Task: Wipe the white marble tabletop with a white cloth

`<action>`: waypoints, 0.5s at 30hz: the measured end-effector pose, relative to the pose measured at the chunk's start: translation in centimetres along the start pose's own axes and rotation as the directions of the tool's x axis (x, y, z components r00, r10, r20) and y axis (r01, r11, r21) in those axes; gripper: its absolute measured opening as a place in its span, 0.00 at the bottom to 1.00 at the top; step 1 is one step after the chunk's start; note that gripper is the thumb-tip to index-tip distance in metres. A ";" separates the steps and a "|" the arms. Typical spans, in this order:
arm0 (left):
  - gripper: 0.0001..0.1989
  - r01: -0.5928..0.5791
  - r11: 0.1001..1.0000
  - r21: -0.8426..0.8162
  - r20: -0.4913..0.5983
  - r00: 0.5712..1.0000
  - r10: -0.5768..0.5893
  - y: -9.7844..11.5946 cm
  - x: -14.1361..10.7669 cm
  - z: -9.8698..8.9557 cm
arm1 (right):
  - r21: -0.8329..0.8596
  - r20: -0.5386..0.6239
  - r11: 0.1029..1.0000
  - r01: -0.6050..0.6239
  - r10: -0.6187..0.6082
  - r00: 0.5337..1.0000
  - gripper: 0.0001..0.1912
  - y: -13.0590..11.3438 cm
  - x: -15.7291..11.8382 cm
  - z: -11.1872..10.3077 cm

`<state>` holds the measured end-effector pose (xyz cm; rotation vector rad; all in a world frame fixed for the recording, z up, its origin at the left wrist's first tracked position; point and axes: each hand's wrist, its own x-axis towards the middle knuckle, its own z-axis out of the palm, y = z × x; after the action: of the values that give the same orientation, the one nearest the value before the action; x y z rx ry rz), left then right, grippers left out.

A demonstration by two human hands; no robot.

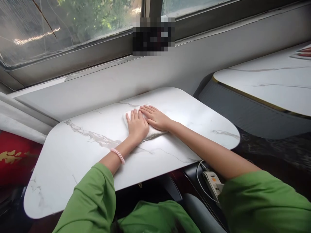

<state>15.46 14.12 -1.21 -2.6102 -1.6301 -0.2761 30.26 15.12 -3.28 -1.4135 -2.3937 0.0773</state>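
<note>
A folded white cloth [156, 131] lies flat on the white marbled tabletop [80, 155], near its middle. My left hand [137, 125] rests on the cloth's left part, palm down, with the fingers stretched away from me. Pressed flat on the cloth from the right is my right hand [155, 117], its fingertips pointing left and touching or nearly touching the left fingers. Neither hand grips the cloth. A pink coiled band [118, 155] circles my left wrist.
A window [97, 22] and its sill run behind the table. Another marbled table [272, 81] stands at the right. Beneath the table's right front edge sits a power strip [213, 184] with a white cable. At the left are a white curtain [21, 116] and a red item [18, 158].
</note>
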 end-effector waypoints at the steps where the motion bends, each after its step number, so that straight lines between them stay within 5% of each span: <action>1: 0.27 -0.016 1.000 -0.005 0.014 1.000 0.016 0.9 -1.0 -0.2 | -0.002 -0.001 1.000 -0.003 0.003 1.000 0.30 -0.3 -1.5 -0.3; 9: 0.29 -0.225 0.972 -0.073 0.103 0.967 0.232 7.5 -7.2 -1.6 | -0.055 -0.073 0.997 -0.061 0.057 0.996 0.31 -2.5 -13.2 -2.6; 15: 0.30 -0.296 0.951 -0.087 0.098 0.948 0.304 8.4 -8.2 -1.6 | -0.090 -0.075 0.992 -0.091 0.084 0.994 0.31 -3.2 -15.2 -3.1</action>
<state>19.27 2.90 -0.67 -2.9242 -1.2410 -0.1787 35.24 0.12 -3.86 -1.5369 -2.3040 -0.0622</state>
